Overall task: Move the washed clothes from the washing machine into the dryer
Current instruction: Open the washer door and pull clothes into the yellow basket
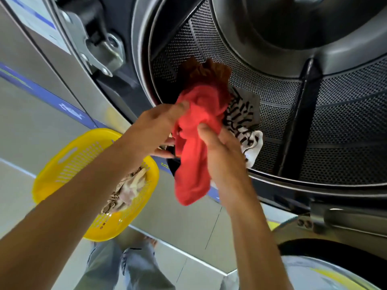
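Note:
A red cloth (193, 143) hangs at the mouth of a big perforated steel drum (345, 122). My left hand (155, 130) pinches its upper left part, and my right hand (222, 155) grips its right side. A brown garment (209, 71) lies just inside the drum above the red cloth. A black-and-white striped piece (240, 120) sits to the right of the red cloth, partly behind my right hand. A yellow laundry basket (69, 164) stands on the floor lower left and holds pale patterned clothes (127, 189).
The drum's door hinge (98, 49) juts out at the upper left. Steel machine panels with a blue stripe (48, 95) run along the left. A second round door (326, 266) shows at the lower right. My jeans-clad legs (125, 266) stand on the tiled floor.

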`<move>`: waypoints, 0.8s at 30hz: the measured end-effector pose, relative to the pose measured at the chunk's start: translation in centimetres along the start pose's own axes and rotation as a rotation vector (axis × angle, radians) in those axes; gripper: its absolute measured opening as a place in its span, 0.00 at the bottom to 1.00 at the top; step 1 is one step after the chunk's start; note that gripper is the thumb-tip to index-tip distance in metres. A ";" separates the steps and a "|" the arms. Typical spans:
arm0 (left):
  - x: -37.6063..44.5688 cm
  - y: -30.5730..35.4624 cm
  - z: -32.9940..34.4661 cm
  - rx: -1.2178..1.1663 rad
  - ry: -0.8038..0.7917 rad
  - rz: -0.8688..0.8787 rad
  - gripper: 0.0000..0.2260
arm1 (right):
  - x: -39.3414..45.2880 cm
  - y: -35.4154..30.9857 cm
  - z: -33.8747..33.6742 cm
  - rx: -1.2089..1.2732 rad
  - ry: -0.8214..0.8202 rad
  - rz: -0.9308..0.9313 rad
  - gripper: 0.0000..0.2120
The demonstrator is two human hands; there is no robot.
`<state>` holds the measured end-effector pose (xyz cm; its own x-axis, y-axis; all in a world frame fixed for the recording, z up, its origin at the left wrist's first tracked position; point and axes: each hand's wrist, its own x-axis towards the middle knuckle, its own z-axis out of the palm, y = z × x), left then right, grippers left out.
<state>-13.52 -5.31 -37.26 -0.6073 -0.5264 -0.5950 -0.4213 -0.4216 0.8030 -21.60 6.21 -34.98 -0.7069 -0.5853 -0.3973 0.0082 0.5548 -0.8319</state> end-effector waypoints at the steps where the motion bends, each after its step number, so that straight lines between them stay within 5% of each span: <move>1: -0.3 -0.2 -0.3 -0.137 -0.060 -0.069 0.18 | -1.3 0.0 1.3 0.089 -0.061 0.036 0.25; 5: -0.8 -2.3 -1.8 -0.256 -0.015 -0.073 0.16 | -4.8 0.9 3.5 0.141 -0.278 0.037 0.13; 8: -1.9 -4.0 -2.9 -0.315 0.108 -0.051 0.16 | -4.3 2.1 2.0 0.040 -0.161 -0.060 0.07; 11: -3.6 -5.6 -3.8 -0.306 0.165 -0.012 0.19 | -2.2 2.4 0.5 -0.308 0.087 -0.253 0.31; 15: -5.4 -6.5 -5.1 -0.162 0.078 0.086 0.19 | 1.9 2.1 1.3 -0.738 -0.090 -0.183 0.54; 18: -5.5 -7.6 -6.5 -0.094 0.139 0.129 0.19 | 4.3 2.7 2.5 -0.854 -0.193 -0.180 0.38; 21: -4.7 -9.7 -7.3 -0.135 0.363 0.134 0.18 | 4.0 2.2 3.5 -0.746 -0.046 -0.368 0.17; 24: -4.2 -11.5 -7.7 -0.167 0.465 0.066 0.12 | 0.3 0.4 5.0 -0.561 0.015 -0.426 0.10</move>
<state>-0.90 -3.95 -44.26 -0.2479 -0.8136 -0.5260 -0.2553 -0.4689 0.8456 -18.29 3.29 -37.34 -0.5771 -0.8134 -0.0725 -0.6346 0.5026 -0.5870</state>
